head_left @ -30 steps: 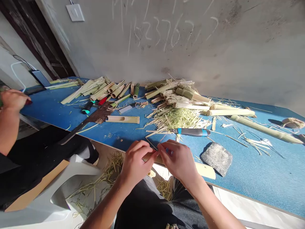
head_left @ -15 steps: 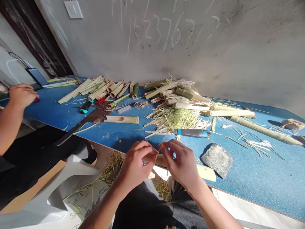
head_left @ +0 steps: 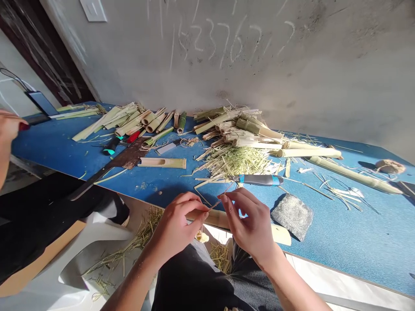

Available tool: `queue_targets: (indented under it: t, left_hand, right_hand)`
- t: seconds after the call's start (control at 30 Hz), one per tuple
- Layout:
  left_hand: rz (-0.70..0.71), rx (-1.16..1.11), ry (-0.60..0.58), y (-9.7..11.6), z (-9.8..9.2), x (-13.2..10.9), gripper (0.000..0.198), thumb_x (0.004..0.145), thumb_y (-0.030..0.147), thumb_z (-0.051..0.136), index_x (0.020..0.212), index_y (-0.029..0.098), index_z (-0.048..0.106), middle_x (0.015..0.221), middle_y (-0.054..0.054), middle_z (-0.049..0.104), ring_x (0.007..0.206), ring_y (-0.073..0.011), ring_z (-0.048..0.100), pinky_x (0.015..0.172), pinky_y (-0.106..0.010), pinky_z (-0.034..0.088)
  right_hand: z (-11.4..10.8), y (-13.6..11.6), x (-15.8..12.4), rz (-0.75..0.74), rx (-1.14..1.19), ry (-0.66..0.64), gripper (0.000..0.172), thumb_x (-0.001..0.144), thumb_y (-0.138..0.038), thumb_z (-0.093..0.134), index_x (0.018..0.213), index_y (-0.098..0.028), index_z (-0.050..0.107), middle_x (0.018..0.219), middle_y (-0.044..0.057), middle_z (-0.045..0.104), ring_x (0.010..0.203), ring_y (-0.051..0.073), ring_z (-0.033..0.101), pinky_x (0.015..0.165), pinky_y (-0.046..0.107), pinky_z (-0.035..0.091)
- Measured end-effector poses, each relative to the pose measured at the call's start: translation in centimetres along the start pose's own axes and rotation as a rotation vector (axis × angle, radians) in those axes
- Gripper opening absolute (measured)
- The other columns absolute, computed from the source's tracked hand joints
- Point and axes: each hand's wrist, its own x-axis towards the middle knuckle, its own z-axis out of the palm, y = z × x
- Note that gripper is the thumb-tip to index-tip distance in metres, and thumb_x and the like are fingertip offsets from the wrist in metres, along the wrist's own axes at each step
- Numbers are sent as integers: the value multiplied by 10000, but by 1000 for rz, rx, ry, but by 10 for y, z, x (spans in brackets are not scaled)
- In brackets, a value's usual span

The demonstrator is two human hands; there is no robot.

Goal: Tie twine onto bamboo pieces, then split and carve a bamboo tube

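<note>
My left hand is curled round a pale bamboo piece that lies along the near edge of the blue table; its fingertips pinch one end of a thin bamboo sliver. My right hand pinches the same sliver from the other side, fingers closed. The sliver slants up between the two hands. Just beyond them lies a knife with a grey and blue handle, beside a heap of fine green shavings.
A dark sharpening stone sits right of my hands. Cut bamboo tubes pile at the wall, long culms lie to the right, a slotted bamboo piece and a rusty machete lie left. Another person's hand works at far left.
My hands have drawn slightly apart and the sliver now shows slanting up between them. The other person's hand at far left has moved further out of view.
</note>
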Motion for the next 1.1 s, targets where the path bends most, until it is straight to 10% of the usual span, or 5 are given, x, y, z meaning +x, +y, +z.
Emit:
queue_targets:
  t: [0.3,1.1]
  left_hand:
    - [39,27,-63,1,-9,1,107,938,143,663,855,211,667,982,-29,700,964,-182,693,897,-294,529]
    - [112,91,0,-7,-3,-1,107,954,190,686,909,210,781,996,-65,757,956,-193,730,880,-298,558]
  right_hand:
    - [-2,1,4,219,150,44,331,1074,-399,575,878,-207,760,791,38,696,682,162,586,593,283,431]
    - [-4,7,1,183,195,87,432,1054,-519,569,818,-198,738,734,32,657,637,156,529,586,291,399]
